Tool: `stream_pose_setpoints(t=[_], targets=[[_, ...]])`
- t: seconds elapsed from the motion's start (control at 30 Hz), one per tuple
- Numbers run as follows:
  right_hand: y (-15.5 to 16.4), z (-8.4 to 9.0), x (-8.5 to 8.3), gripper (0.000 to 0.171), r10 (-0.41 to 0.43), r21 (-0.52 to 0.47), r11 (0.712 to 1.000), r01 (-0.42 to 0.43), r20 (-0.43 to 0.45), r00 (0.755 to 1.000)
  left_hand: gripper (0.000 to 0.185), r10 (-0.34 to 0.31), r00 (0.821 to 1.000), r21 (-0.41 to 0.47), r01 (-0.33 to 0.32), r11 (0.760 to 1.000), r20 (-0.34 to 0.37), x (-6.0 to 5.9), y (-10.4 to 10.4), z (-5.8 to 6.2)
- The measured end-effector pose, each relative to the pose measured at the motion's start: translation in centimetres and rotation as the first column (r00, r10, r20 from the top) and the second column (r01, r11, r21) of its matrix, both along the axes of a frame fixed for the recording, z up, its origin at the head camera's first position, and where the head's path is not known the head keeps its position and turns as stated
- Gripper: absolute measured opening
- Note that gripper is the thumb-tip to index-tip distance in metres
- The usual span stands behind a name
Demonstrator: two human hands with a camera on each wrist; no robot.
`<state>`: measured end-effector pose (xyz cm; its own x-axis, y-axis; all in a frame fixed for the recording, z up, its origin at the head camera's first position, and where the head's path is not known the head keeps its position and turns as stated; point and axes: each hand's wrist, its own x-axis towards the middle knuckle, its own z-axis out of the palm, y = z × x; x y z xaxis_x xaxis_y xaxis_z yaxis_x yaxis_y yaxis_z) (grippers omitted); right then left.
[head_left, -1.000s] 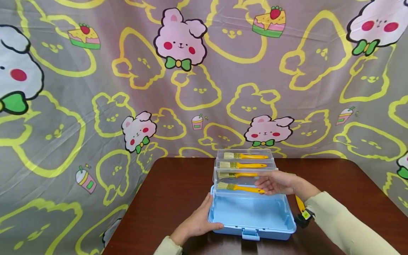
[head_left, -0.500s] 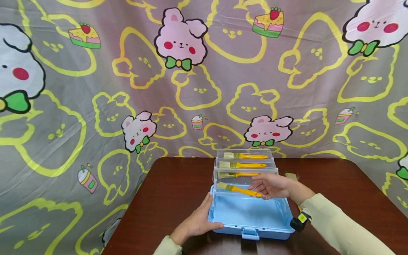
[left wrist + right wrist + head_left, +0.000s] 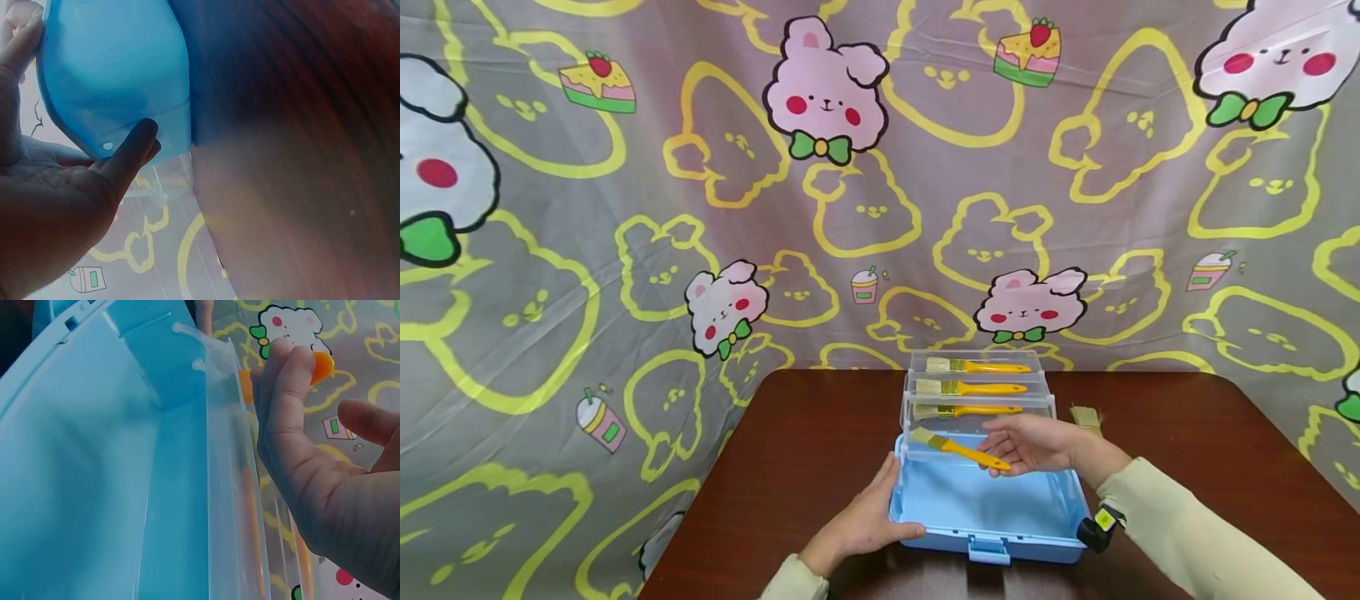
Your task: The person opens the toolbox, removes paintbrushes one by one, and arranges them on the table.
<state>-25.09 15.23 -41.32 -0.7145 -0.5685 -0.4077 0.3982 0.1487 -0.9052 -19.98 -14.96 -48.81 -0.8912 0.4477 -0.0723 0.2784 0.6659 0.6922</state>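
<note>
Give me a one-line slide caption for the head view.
Right hand pinches a yellow-handled brush over the open blue box; left hand steadies its left side.

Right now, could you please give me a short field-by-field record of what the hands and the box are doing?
left hand: rests open against the left wall of the blue box
right hand: pinches the orange handle end of the nearest brush, tilted over the box
trays: three clear tiers, one brush in each
table: dark wood; another brush lies right of the trays
</note>
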Motion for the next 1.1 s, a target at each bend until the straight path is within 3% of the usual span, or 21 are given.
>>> stream_pose_setpoints(t=[0.43,0.67,1.1], targets=[[-1.7,-0.2,-0.5,0.033,0.145,0.021,0.989,-0.144,-0.053,0.988,0.109,0.0,1.0,0.001,0.0,1.0,-0.008,0.0,0.2,0.1],[-1.9,-0.3,-0.5,0.033,0.137,0.04,0.99,-0.135,-0.078,0.987,0.11,0.014,1.0,-0.007,-0.014,1.0,0.012,-0.1,0.3,0.1],[0.5,1.0,0.4,0.037,0.149,-0.083,0.984,-0.159,-0.117,0.982,0.11,0.019,1.0,-0.019,-0.019,1.0,0.002,-0.3,0.3,0.0]])
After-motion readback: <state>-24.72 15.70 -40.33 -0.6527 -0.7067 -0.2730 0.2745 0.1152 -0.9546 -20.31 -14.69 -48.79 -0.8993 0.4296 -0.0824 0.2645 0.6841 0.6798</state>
